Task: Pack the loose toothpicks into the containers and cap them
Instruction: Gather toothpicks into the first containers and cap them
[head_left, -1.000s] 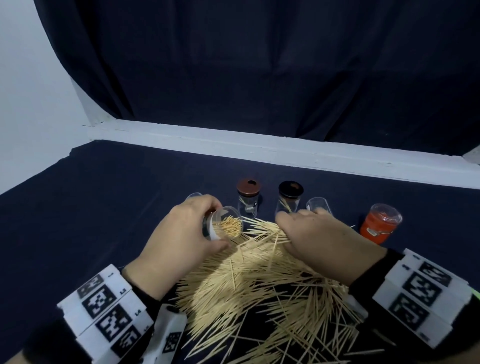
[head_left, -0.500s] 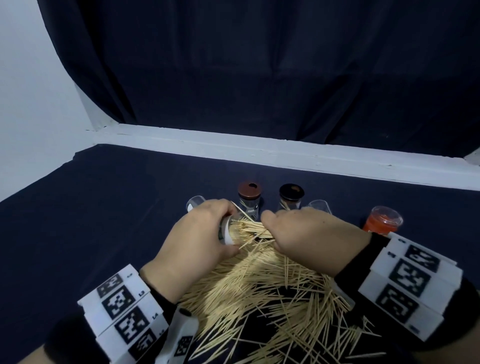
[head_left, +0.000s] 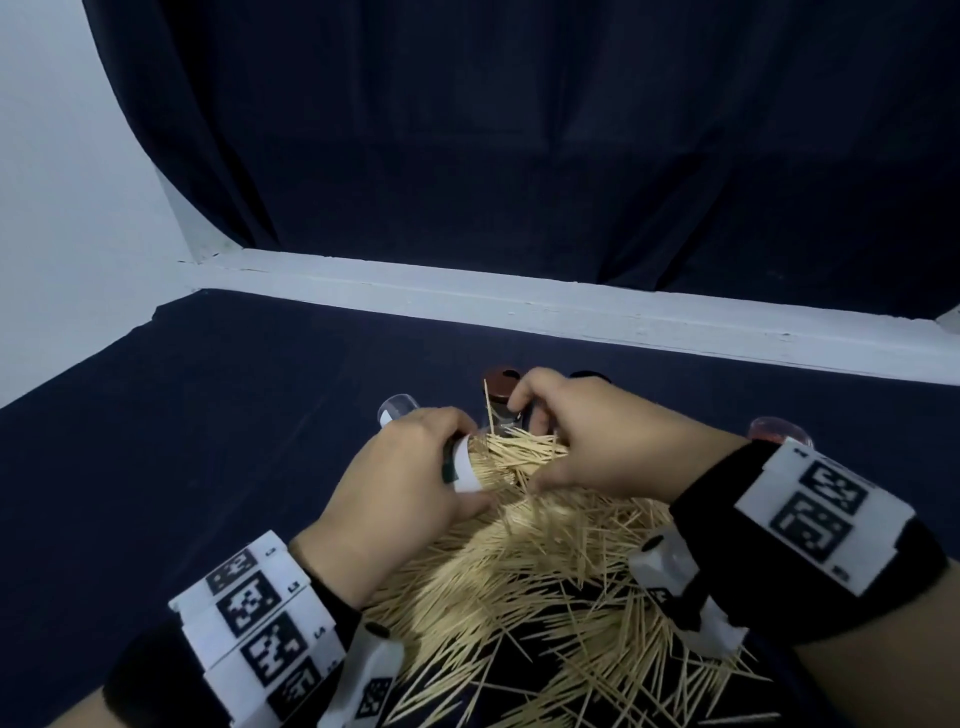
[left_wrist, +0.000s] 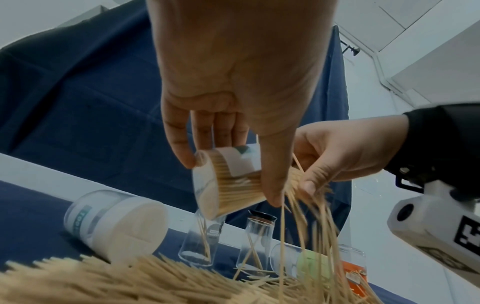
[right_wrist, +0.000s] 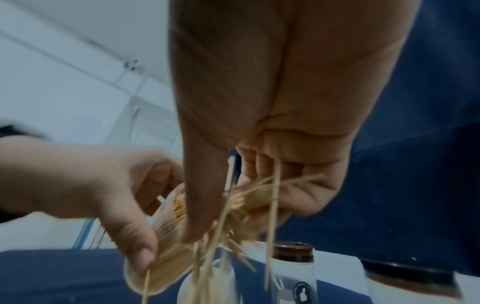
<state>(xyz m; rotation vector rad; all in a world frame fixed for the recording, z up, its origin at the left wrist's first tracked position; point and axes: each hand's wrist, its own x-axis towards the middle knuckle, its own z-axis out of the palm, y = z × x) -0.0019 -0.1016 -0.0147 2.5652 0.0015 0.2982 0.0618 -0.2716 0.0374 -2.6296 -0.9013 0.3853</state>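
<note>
While the left hand (head_left: 410, 483) curls around a clear tub (left_wrist: 228, 181) tipped on its side, the right hand (head_left: 602, 447) at its 3 o'clock pinches a bundle of toothpicks (right_wrist: 249, 197) into the mouth, above the loose pile (head_left: 519, 587) on the bench (head_left: 208, 415).

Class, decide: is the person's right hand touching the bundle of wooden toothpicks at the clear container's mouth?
Touching. The left wrist view shows the right hand pinching the bundle of wooden toothpicks between thumb and fingers at the clear plastic container.
</note>
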